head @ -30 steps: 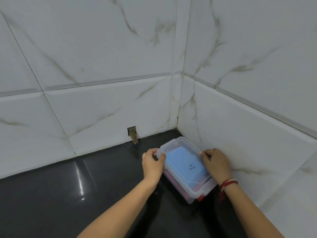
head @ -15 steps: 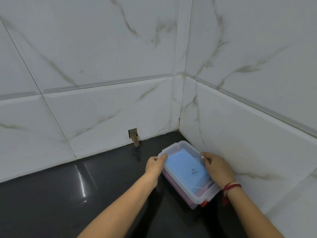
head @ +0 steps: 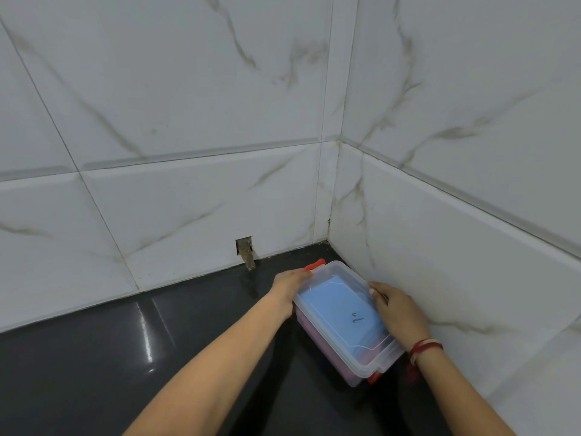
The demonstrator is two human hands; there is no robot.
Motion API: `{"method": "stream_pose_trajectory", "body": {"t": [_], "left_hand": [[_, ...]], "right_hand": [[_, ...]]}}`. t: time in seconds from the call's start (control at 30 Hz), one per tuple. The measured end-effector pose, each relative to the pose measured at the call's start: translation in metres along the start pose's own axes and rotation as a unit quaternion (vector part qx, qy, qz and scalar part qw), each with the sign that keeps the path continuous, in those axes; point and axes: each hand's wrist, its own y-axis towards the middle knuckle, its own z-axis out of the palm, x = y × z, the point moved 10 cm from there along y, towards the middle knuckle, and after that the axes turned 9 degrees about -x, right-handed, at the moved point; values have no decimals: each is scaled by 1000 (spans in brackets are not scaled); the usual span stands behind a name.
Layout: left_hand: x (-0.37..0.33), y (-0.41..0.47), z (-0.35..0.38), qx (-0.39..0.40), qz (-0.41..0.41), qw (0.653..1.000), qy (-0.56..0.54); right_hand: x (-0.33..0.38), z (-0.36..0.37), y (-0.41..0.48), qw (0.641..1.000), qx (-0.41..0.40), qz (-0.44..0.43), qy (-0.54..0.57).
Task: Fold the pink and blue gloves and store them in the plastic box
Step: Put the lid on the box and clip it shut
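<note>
Plastic box, left hand gripping end, right hand gripping side

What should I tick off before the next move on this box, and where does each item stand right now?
1. Gloves stored: blue glove lies under the lid, pink glove beneath it: ok.
2. Lid seated on the plastic box along every edge in view: ok.
3. Far red latch closed: it sticks up above the lid's edge: not ok.
4. Near red latch closed: only a small part shows below the rim: cannot tell.
5. Box steadied: left hand grips the far corner, right hand holds the right side: ok.
6. Box resting on the black counter: ok.
</note>
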Motion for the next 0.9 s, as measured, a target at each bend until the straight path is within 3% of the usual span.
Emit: {"method": "stream_pose_trajectory", "body": {"t": [0.3,0.53,0.57,0.63,0.73,0.8,0.9], "left_hand": [[-3,13,-1,-9,94,996,-7],[-26,-1,-2,-50,242,964,101],[-34,-10,-1,-69,293,940,161],[-44,-39,7,-93,409,861,289],[-33,-113,31,-49,576,729,367],[-4,-152,49,29,626,660,413],[40,-176,68,101,619,580,519]], "right_hand": [[-3,0,-1,1000,-4,4,-6],[-1,-2,-3,1000,-9,7,-4],[-1,-2,-3,1000,-7,8,-5],[1,-3,-4,1000,1,11,-5],[-8,-12,-12,999,-13,33,-13],[-24,-20,-23,997,-35,69,1],[-50,-11,-47,976,-4,168,136]]}}
